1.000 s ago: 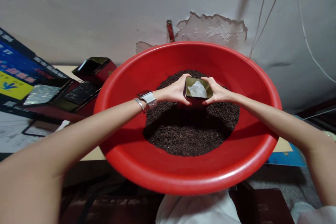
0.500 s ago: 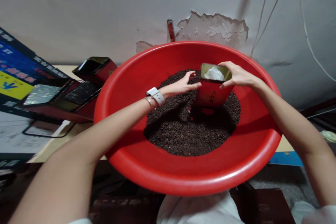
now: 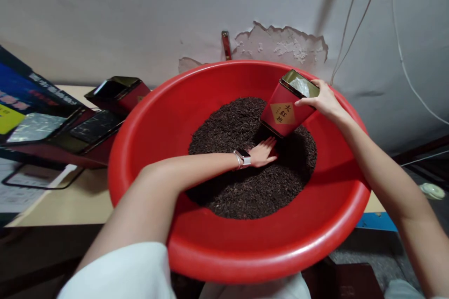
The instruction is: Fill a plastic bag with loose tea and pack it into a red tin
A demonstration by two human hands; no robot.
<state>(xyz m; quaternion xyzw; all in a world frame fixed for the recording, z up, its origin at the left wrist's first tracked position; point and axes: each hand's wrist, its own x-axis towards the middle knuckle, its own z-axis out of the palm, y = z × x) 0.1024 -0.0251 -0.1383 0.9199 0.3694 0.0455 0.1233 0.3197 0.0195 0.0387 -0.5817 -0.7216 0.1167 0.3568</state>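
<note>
A big red plastic basin (image 3: 147,149) sits in front of me with a heap of dark loose tea leaves (image 3: 242,182) in its middle. My right hand (image 3: 321,99) grips the top of a red square tin (image 3: 286,111) with a gold label, tilted, its lower corner just above the leaves. A white plastic liner shows in the tin's open mouth. My left hand (image 3: 264,152), with a watch on its wrist, lies flat on the leaves with its fingers stretched out, right under the tin's lower edge.
Left of the basin, on a pale table (image 3: 63,201), lie several open red boxes and lids (image 3: 105,112) and a dark printed carton (image 3: 24,103). A peeling wall (image 3: 280,42) with hanging wires stands behind. A small pale object (image 3: 432,190) sits at the far right.
My right hand lifted the tin out of the leaves and tilted it to the right. My left hand let go of it and dropped flat onto the leaves below.
</note>
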